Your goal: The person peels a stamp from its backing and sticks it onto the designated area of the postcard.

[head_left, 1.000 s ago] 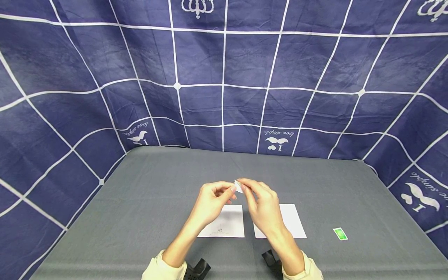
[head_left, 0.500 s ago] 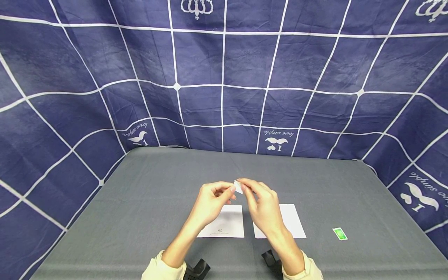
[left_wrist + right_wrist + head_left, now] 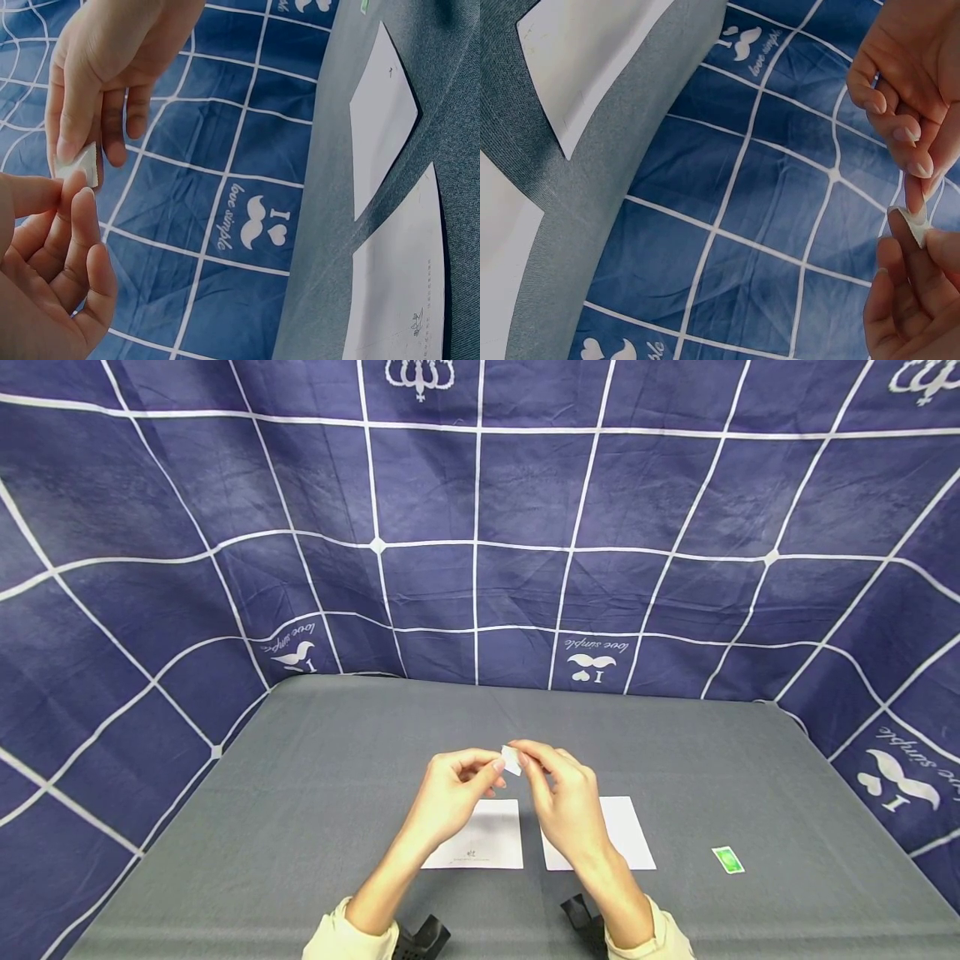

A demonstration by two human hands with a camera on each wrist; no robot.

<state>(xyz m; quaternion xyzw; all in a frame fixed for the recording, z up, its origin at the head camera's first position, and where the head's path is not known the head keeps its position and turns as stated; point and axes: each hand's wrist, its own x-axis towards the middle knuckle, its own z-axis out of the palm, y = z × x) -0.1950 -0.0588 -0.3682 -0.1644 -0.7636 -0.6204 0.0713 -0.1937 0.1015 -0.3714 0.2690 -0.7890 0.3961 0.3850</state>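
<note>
A small white stamp (image 3: 512, 761) with a jagged edge is held up above the table between both hands. My left hand (image 3: 453, 789) pinches one side of it between thumb and index finger. The thumb and index finger of my right hand (image 3: 566, 797) pinch the other side. In the left wrist view the pale face of the stamp (image 3: 88, 166) shows, partly covered by fingertips. From the right wrist the stamp (image 3: 916, 226) looks slightly bent. Below the hands lie two white envelope-like papers, the left one (image 3: 487, 839) with small print, the right one (image 3: 628, 839) partly hidden by my right arm.
A green stamp with a white border (image 3: 727, 860) lies flat on the grey tabletop (image 3: 360, 727), right of the papers. A blue curtain (image 3: 525, 585) with white lines hangs behind and at both sides of the table.
Both hands stay almost in place. The right fingertips have shifted slightly on the stamp, and a bit more of its white surface shows between them now.
</note>
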